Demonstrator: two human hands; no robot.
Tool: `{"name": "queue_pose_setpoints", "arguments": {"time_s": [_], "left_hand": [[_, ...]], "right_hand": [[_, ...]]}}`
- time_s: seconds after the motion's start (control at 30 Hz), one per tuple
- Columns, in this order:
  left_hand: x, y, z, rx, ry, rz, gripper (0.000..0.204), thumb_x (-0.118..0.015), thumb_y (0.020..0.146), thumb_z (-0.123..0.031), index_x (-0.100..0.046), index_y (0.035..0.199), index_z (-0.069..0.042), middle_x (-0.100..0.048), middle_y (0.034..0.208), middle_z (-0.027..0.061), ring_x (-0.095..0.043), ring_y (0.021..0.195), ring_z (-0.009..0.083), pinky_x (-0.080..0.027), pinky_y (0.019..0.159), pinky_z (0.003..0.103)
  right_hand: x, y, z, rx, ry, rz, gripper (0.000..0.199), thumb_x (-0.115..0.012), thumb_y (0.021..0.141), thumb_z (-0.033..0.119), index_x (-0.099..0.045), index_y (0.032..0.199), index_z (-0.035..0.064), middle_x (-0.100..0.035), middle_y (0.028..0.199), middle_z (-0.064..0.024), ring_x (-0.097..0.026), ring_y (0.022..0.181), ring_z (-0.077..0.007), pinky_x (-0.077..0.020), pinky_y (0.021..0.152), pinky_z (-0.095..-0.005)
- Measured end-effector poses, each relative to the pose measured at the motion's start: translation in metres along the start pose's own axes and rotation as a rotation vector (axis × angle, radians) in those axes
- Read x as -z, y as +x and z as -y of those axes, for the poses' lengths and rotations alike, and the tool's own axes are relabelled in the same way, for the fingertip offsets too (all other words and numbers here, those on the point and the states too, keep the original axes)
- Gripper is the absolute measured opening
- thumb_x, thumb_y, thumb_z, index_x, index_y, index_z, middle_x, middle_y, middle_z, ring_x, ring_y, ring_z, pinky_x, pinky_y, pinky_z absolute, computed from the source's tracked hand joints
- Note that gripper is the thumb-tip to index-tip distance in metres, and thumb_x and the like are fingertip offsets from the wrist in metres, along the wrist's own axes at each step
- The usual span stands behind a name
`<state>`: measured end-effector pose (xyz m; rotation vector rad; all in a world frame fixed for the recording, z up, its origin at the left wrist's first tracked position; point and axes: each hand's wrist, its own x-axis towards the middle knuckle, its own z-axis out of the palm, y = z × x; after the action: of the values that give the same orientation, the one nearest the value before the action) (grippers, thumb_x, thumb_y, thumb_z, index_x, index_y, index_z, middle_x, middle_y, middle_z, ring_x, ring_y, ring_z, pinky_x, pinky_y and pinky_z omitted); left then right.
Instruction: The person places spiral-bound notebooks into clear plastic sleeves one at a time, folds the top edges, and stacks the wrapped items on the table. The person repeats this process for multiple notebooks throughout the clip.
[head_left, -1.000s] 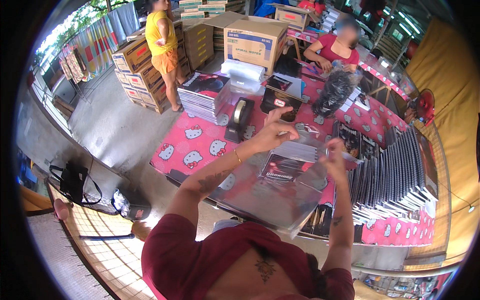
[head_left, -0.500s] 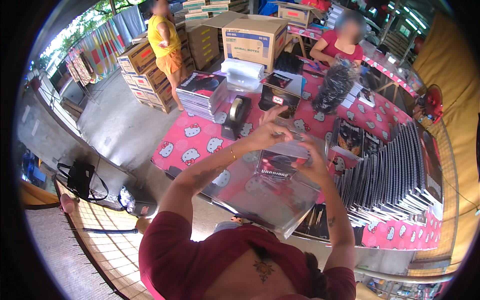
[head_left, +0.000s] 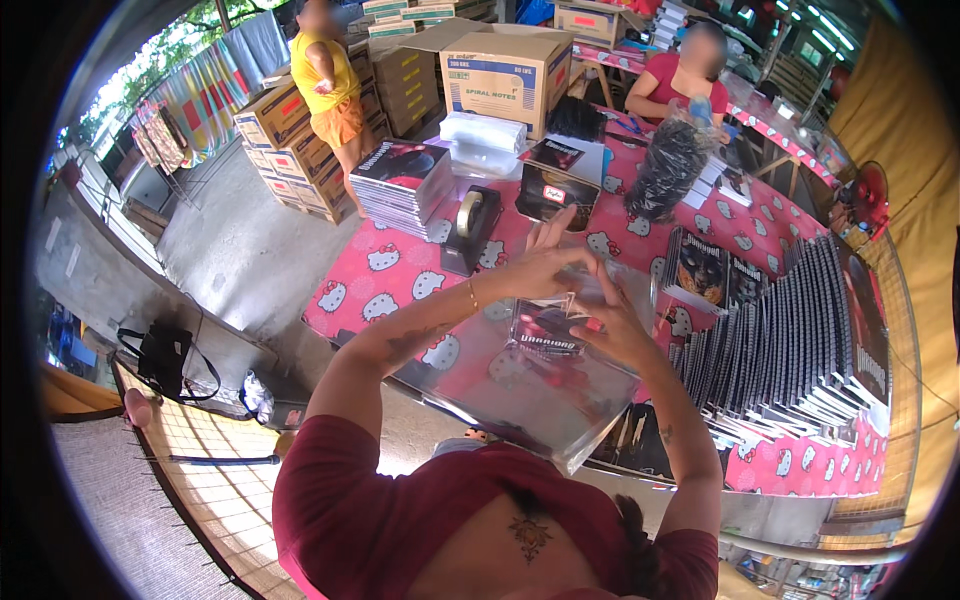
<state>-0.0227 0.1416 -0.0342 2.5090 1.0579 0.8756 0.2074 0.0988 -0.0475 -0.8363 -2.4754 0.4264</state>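
Note:
My left hand (head_left: pixel 545 268) is over the middle of the table, thumb and forefinger drawn together and the other fingers raised. My right hand (head_left: pixel 612 318) meets it from the right, forefinger pointing up to the left hand's fingertips. Whatever is between the fingertips is too small or clear to make out. Directly under both hands lies a dark-covered notebook stack (head_left: pixel 545 335), partly hidden by them. Around and beneath it spreads clear plastic (head_left: pixel 520 395), reaching over the table's near edge. A black tape dispenser (head_left: pixel 470 235) stands to the left of my left hand.
Spiral notebooks (head_left: pixel 770 340) fan out in a long row at the right. Stacked notebooks (head_left: pixel 402 185), white packs (head_left: pixel 483 135) and a large carton (head_left: pixel 505 80) stand farther back. A black plastic bundle (head_left: pixel 663 170) is before a seated person (head_left: pixel 680 85); another person (head_left: pixel 325 75) stands at left.
My hands have come closer together, the right forefinger now reaching the left fingertips. The seated person's hand shows above the black bundle.

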Motion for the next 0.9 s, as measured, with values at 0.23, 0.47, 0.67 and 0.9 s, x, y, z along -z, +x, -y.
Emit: {"name": "queue_pose_setpoints", "arguments": {"time_s": [0.23,0.47,0.67,0.9], "left_hand": [[0.028,0.005,-0.016,0.092,-0.51,-0.271,0.065,-0.078,0.077,-0.043,-0.054,0.133,-0.019,-0.037,0.147,0.0221,-0.033,0.137,0.0398,-0.026,0.111,0.05],[0.092,0.003,-0.081,0.011,-0.18,-0.374,0.013,-0.071,0.083,-0.019,-0.071,0.092,-0.01,-0.07,0.098,0.0045,-0.064,0.1,0.0196,-0.044,0.097,0.044],[0.05,0.009,0.011,0.373,-0.213,0.298,0.03,-0.067,0.088,-0.024,-0.068,0.105,0.001,-0.07,0.09,0.0052,-0.064,0.079,0.0107,-0.051,0.073,0.024],[0.056,0.036,-0.007,0.245,-0.492,-0.24,0.022,-0.064,0.084,-0.01,-0.069,0.103,0.001,-0.069,0.087,0.0031,-0.063,0.078,0.0095,-0.051,0.073,0.027]], "right_hand": [[0.004,0.02,-0.008,-0.107,0.549,-0.323,0.035,-0.059,0.096,0.034,-0.068,0.121,0.0124,-0.038,0.151,-0.017,-0.035,0.141,-0.0287,-0.0282,0.113,-0.0431],[0.011,0.055,-0.043,-0.613,0.759,-0.089,0.06,-0.066,0.092,0.031,-0.046,0.14,0.0009,-0.051,0.139,-0.0172,-0.051,0.126,-0.0237,-0.0389,0.105,-0.0351],[0.003,0.064,-0.055,-0.435,1.076,0.047,0.068,-0.072,0.085,0.017,-0.041,0.144,0.0026,-0.055,0.136,-0.0159,-0.053,0.125,-0.0218,-0.0412,0.103,-0.0326],[0.006,0.051,-0.063,-0.38,0.988,0.029,0.075,-0.073,0.084,0.012,-0.034,0.147,0.0023,-0.054,0.136,-0.0142,-0.053,0.124,-0.0208,-0.0431,0.101,-0.0327]]}}
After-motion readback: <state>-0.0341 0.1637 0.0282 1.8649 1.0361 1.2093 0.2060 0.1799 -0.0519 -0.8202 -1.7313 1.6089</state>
